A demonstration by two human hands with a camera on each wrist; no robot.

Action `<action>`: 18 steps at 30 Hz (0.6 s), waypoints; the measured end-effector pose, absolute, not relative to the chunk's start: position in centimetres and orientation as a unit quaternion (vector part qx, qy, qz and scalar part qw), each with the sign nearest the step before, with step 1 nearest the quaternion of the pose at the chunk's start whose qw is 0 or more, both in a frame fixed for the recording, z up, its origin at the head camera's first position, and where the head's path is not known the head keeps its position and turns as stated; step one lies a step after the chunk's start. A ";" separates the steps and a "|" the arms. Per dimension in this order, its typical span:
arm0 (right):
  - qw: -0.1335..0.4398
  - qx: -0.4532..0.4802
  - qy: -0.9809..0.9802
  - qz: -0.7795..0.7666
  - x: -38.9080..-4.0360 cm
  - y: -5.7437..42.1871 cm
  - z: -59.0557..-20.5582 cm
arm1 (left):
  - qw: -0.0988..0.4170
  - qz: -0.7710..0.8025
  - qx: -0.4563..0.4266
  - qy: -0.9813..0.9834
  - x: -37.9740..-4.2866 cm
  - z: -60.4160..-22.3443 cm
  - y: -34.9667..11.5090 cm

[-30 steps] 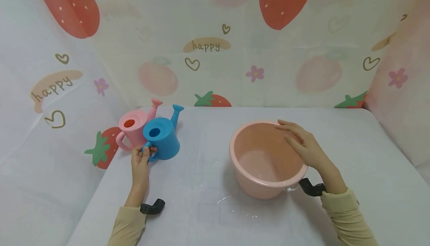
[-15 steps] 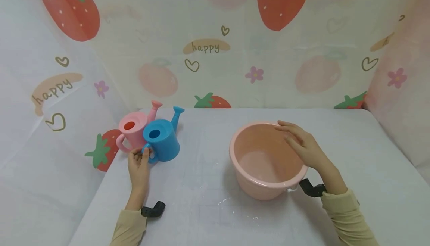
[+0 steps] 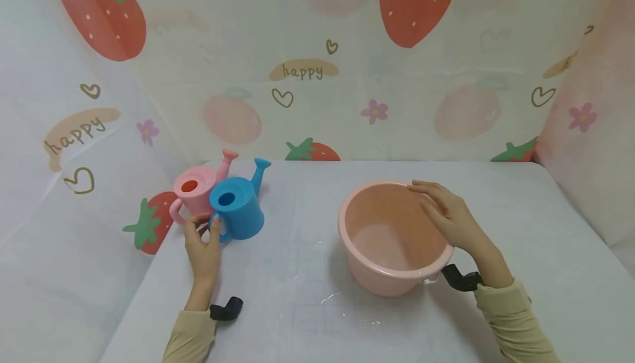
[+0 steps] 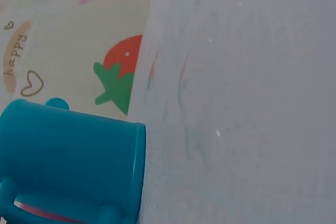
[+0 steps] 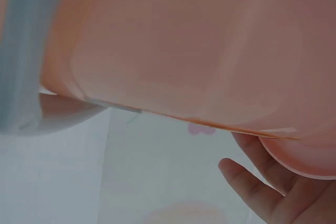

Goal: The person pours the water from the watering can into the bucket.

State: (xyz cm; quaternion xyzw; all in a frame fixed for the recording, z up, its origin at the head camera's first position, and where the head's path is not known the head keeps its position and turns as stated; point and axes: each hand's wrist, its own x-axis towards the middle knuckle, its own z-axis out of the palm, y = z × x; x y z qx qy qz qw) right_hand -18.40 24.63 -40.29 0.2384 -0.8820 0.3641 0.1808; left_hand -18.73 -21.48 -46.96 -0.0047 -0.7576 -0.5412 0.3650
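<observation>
A blue watering can (image 3: 241, 211) stands upright at the left of the table, its handle toward me. My left hand (image 3: 202, 253) is at that handle, thumb beside it and fingers spread apart from it; the left wrist view shows only the blue can's side (image 4: 73, 156), not the hand. Close behind, on the left, is a pink watering can (image 3: 195, 189) with a red opening. A pink bucket (image 3: 397, 277) sits right of centre. My right hand (image 3: 451, 217) rests over its right rim with fairly straight fingers; in the right wrist view, fingers (image 5: 262, 187) show beside the bucket wall (image 5: 184, 51).
White cloth covers the table (image 3: 297, 264). A strawberry-print curtain (image 3: 307, 115) rises at the back and both sides. A pale handle (image 5: 21, 51) hangs at the bucket's side. Black wrist cameras (image 3: 226, 309) stick out from both forearms.
My left fingers have loosened from the blue can's handle and drawn back to the left, spreading from the thumb. The right hand, bucket and cans stay where they were.
</observation>
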 end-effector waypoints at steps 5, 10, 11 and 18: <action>0.156 0.236 -0.876 0.392 -18.4 24.8 -40.0 | 0.386 -0.526 -0.033 -0.757 -19.2 -46.2 -20.9; 0.133 0.232 -0.871 0.412 -18.4 25.1 -39.8 | 0.414 -0.514 -0.058 -0.749 -19.8 -45.8 -20.4; 0.128 0.231 -0.871 0.413 -18.5 25.2 -39.8 | 0.420 -0.511 -0.058 -0.748 -20.1 -45.8 -20.4; 0.106 0.224 -0.869 0.428 -19.1 26.1 -40.2 | 0.443 -0.497 -0.056 -0.744 -22.5 -46.9 -20.7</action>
